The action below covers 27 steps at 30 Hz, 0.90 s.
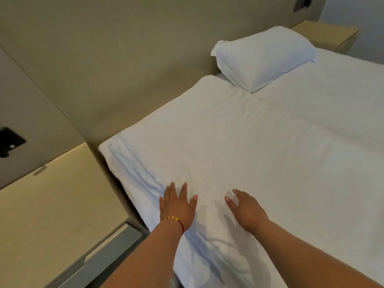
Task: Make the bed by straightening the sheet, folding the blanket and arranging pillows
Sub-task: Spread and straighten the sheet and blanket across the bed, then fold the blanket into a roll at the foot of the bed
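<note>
Bedding looks mostly in order from where I stand: the white blanket (239, 146) is spread flat over the bed, its upper edge reaching the headboard wall, with shallow creases left near the close corner and along the side where layered edges show. 1 pillow (264, 57) sits at the head on the far side, leaning against the wall; I see no second pillow on the near side, so arranging seems unfinished, and smoothing is the step in hand. The left hand (176, 204) lies flat on the blanket near the bed's side edge, fingers spread wide, holding nothing. The right hand (245, 208) rests just beside it, fingers loosely extended over the cloth, also holding nothing. The wrinkled patch lies directly under and between both hands, the pillow well apart beyond them.
</note>
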Each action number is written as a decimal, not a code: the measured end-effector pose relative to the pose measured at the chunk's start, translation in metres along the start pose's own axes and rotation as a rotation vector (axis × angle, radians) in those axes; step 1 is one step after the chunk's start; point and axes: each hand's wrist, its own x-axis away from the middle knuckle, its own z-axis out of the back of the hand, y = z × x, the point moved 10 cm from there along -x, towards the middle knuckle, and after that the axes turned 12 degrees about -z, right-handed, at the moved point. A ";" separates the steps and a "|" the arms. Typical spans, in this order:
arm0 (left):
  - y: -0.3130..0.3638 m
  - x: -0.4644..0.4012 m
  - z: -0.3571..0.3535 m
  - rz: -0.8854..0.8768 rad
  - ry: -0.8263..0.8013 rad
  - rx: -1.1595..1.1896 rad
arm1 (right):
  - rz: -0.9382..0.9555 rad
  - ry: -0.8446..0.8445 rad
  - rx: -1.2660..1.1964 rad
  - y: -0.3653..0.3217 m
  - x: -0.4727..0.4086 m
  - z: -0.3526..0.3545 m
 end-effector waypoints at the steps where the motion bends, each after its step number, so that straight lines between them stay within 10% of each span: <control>1: -0.011 -0.015 0.003 -0.009 -0.014 -0.007 | 0.012 0.007 0.006 -0.017 -0.011 -0.002; 13: -0.206 -0.176 0.084 0.067 -0.062 -0.016 | -0.017 -0.038 0.169 -0.219 -0.144 -0.066; 27: -0.343 -0.267 0.106 0.594 0.195 0.769 | 0.050 -0.065 0.126 -0.340 -0.240 -0.094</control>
